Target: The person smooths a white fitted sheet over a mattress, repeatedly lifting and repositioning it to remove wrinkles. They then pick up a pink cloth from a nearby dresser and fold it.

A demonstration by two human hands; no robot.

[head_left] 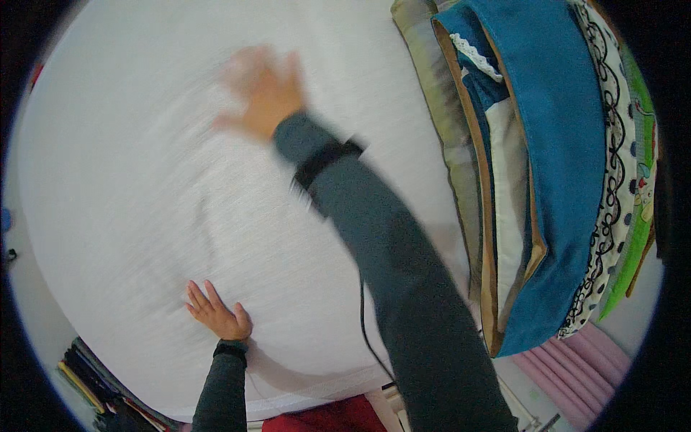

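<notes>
A white cloth [302, 227] is spread wide in front of me, with faint creases left of its middle. My left hand [220, 318] rests palm down on the near part of the cloth, fingers apart and holding nothing. Farther out, my right hand [264, 97] is blurred, its fingers spread over the cloth. Whether its palm touches the fabric I cannot tell. Both arms wear dark sleeves with a black band; a thin black cable [364, 318] hangs along the right one.
Along the right lie folded fabrics: an olive-grey one [432, 102], a blue one with tan edging [561, 140], a black-and-white patterned one [615, 178] and a green one [629, 264]. Pink pleated fabric [572, 372] hangs below them. Dark stacked items [92, 372] stand at lower left. Red fabric [329, 416] shows nearest me.
</notes>
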